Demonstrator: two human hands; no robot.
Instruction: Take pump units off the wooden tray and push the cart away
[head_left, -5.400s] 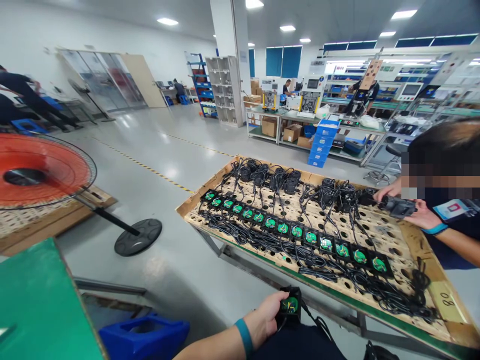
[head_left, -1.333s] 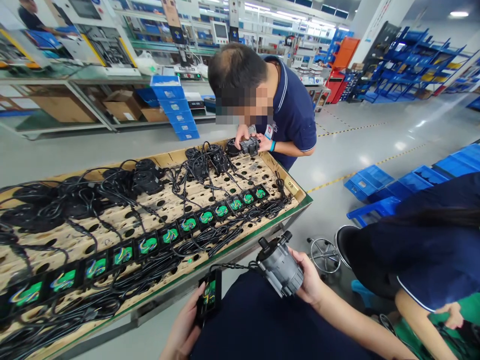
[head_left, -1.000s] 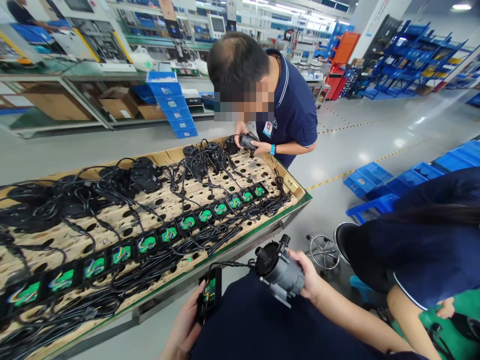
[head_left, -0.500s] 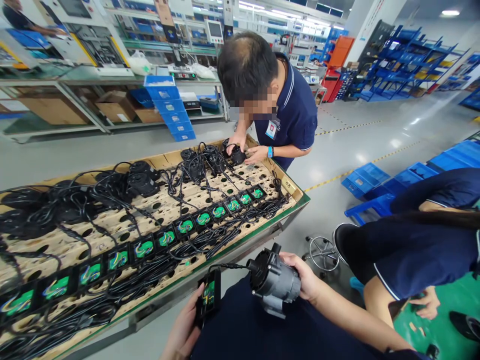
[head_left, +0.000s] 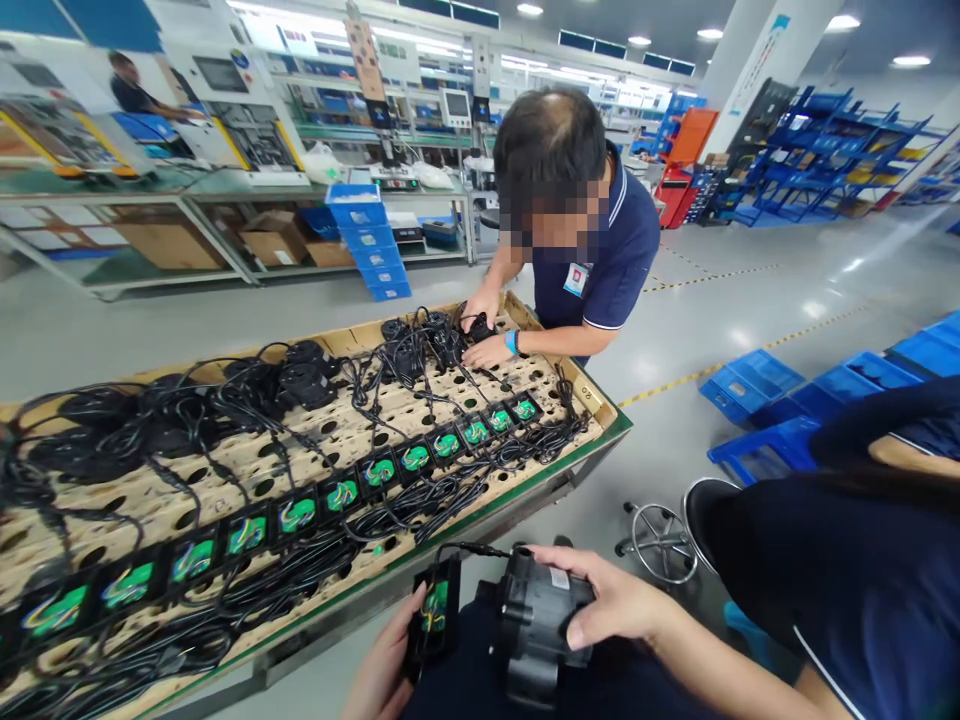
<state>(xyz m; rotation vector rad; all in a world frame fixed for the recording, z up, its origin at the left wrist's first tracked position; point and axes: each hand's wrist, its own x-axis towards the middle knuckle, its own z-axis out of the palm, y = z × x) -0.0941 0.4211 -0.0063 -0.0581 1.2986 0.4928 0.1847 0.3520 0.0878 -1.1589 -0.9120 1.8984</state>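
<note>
My right hand (head_left: pixel 619 600) is closed around a black pump (head_left: pixel 536 610), thumb across its body and fingers over the top. In my left hand (head_left: pixel 390 650) is a small black box (head_left: pixel 433 615), its open face showing a green circuit board with coloured wires. A black cable (head_left: pixel 476 548) joins the box to the pump. Both things are held in front of my body, just off the near edge of the table (head_left: pixel 525 510). Some of my left fingers are hidden behind the box.
On the table's holed wooden board, a row of similar open boxes (head_left: pixel 298 515) lies among bundled cables (head_left: pixel 300 570). Black pumps (head_left: pixel 307 375) line the far side. Across the table a co-worker (head_left: pixel 630 240) handles one. Another person (head_left: pixel 862 570) sits at my right, beside a stool (head_left: pixel 664 540).
The pump has turned in my right hand, which now lies over its top. My view has shifted, and the co-worker opposite has lowered their hands with the pump there.
</note>
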